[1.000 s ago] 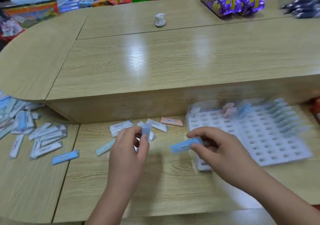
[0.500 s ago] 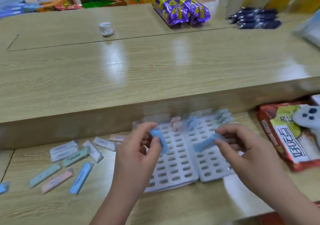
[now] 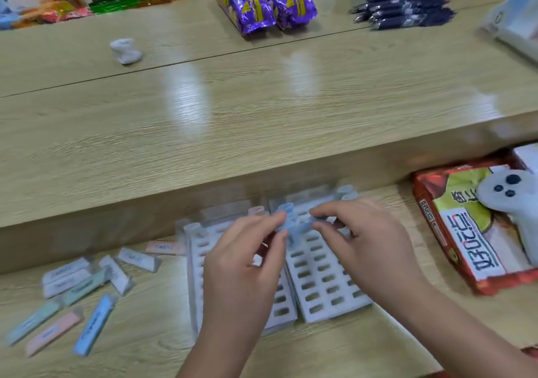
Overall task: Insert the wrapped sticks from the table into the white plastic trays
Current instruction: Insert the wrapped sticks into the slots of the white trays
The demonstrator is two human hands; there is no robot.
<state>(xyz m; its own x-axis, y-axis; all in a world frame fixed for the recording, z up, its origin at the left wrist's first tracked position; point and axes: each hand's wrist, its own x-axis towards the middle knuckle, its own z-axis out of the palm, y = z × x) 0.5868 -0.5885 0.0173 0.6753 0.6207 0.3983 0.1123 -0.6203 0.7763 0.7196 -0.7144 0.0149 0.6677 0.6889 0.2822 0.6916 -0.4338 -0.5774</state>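
Note:
Two white plastic trays point(image 3: 320, 287) with rows of slots lie side by side on the lower table. A few sticks stand in slots along their far edge. My left hand point(image 3: 247, 264) pinches a blue wrapped stick point(image 3: 283, 226) over the trays' far part. My right hand point(image 3: 364, 240) pinches another blue wrapped stick point(image 3: 305, 226), its tip almost touching the first. Several loose wrapped sticks point(image 3: 93, 322), blue, green, pink and white, lie scattered on the table left of the trays.
A raised wooden counter point(image 3: 262, 115) runs behind the trays, with purple snack packs point(image 3: 262, 1), dark pens point(image 3: 404, 7) and a crumpled white wrapper point(image 3: 126, 51) on it. A red snack box point(image 3: 454, 232) with a white game controller point(image 3: 512, 202) lies right of the trays.
The view has swung right and the trays now sit centred. Both hands have moved together over the trays' far part, each still holding its blue stick.

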